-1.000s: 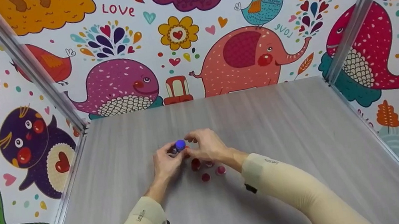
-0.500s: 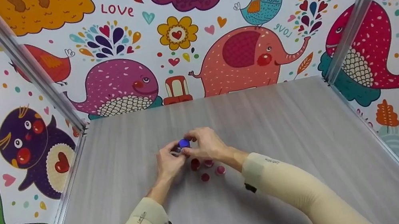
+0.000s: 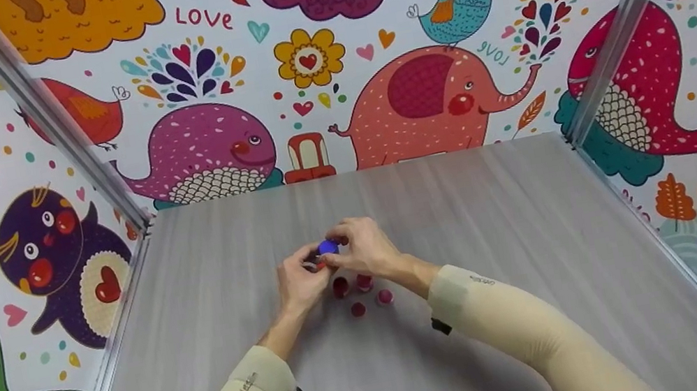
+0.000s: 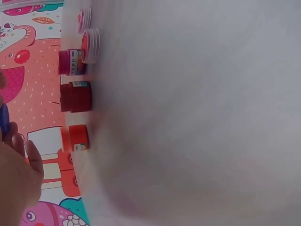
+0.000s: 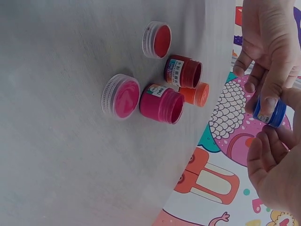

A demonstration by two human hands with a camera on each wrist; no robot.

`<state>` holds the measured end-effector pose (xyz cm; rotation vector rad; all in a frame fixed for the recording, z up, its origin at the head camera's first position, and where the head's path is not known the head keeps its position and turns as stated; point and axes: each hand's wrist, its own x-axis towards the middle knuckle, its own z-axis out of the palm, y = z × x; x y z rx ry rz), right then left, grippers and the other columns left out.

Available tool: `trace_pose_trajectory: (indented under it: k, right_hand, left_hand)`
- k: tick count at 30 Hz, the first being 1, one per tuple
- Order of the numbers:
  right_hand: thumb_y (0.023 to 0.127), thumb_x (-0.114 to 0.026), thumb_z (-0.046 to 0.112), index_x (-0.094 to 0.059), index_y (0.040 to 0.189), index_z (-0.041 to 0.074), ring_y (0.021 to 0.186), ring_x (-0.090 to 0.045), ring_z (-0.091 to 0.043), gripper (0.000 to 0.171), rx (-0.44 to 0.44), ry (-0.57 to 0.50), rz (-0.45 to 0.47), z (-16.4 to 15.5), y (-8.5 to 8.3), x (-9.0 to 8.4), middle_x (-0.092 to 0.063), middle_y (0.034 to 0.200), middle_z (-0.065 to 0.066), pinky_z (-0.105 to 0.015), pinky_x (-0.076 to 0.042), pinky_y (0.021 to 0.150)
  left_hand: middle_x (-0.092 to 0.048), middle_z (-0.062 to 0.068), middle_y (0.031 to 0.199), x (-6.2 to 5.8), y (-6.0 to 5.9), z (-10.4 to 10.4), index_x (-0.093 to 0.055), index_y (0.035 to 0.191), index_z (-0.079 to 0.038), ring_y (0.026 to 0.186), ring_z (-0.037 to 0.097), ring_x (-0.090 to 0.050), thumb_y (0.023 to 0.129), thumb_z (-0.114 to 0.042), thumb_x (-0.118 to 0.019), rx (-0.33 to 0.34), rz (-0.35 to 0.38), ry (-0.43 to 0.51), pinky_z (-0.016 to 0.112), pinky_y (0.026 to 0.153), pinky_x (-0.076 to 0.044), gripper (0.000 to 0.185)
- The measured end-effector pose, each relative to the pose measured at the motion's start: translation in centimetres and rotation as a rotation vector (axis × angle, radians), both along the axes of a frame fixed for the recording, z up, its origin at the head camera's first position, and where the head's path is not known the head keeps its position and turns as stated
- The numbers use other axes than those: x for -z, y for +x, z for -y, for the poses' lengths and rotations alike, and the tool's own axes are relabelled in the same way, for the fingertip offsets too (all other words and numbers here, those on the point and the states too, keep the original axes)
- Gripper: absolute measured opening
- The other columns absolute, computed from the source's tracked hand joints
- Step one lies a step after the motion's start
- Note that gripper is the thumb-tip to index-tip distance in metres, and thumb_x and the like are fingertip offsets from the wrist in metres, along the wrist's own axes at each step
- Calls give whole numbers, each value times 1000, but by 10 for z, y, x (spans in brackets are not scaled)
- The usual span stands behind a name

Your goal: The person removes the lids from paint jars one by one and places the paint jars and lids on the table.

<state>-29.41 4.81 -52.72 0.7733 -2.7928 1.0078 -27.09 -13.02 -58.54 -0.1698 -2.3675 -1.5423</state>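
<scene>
Grey woodgrain table (image 3: 507, 254), cartoon-animal wall behind. Both hands meet above table centre w/ a small blue paint pot (image 3: 327, 247) between them. L hand (image 3: 301, 282): fingers curled round pot from the side. R hand (image 3: 363, 249): fingertips pinch its upper part; wrist view shows thumb and index on the blue pot. Just nearer the person, on table: dark red pot (image 5: 183, 71), open magenta pot (image 5: 161, 103), orange pot (image 5: 194, 94), plus two loose lids (image 5: 121, 95), red-lined and pink-lined, beside them.
</scene>
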Motion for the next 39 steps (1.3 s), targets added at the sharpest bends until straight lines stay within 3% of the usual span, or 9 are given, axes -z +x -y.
trace_pose_trajectory:
  k: [4,8,12,15,18,21,23,30,39]
  right_hand:
    - [100,-87,36,-85,123,11,105,-76,-27,35,4,-5,-14,-3,2,-2,-81,115,-8,-40,-67,92]
    - [99,-88,37,-86,122,11,104,-76,-29,35,-4,-19,-25,-7,7,-4,-80,113,-7,-39,-67,90]
    - [97,-90,37,-86,120,9,103,-77,-30,37,-20,-35,-53,-10,10,-6,-81,111,-9,-39,-67,89]
    - [96,-91,36,-87,118,8,100,-77,-26,36,-23,-45,-78,-13,13,-7,-81,109,-8,-38,-67,88]
    - [95,-93,35,-87,117,8,98,-76,-24,35,-21,-51,-89,-16,16,-9,-81,106,-8,-36,-67,86]
    - [94,-93,33,-87,116,7,97,-76,-28,35,-27,-72,-88,-20,19,-10,-81,105,-10,-36,-67,84]
    - [94,-93,33,-87,116,7,97,-77,-30,35,-31,-86,-85,-23,21,-11,-81,104,-10,-36,-66,83]
    - [94,-94,33,-88,116,8,92,-77,-32,35,-42,-110,-102,-31,24,-14,-79,100,-9,-31,-63,79]
    - [97,-91,35,-88,117,7,86,-68,-16,34,-77,-111,-113,-37,28,-13,-77,97,-9,-23,-60,76]
  left_hand:
    - [-86,13,100,-1,3,-2,-86,112,-8,92,37,-81,88,-15,-94,6,-7,13,30,78,-65,26]
    - [-86,11,101,-1,7,-4,-86,113,-9,91,32,-81,89,-17,-95,15,-1,16,19,74,-60,27]
    - [-87,11,102,-3,12,-6,-87,113,-9,89,27,-81,90,-16,-95,16,-3,8,18,74,-59,25]
    - [-87,13,103,-5,15,-7,-87,113,-7,89,29,-81,89,-16,-95,26,-20,20,24,76,-63,27]
    - [-86,15,102,-7,18,-10,-87,113,-6,87,34,-81,88,-14,-95,41,-41,42,38,78,-68,27]
    - [-86,16,100,-8,19,-13,-88,113,-6,85,36,-80,87,-12,-95,49,-60,55,52,80,-69,27]
    - [-86,16,100,-8,20,-14,-88,112,-7,85,34,-79,88,-12,-95,51,-69,57,55,79,-68,26]
    - [-86,12,93,-11,23,-20,-88,108,-9,77,22,-75,87,-12,-94,57,-75,54,24,72,-60,22]
    - [-84,13,91,-16,28,-23,-89,106,-8,75,10,-71,87,-9,-93,73,-66,51,18,69,-58,20]
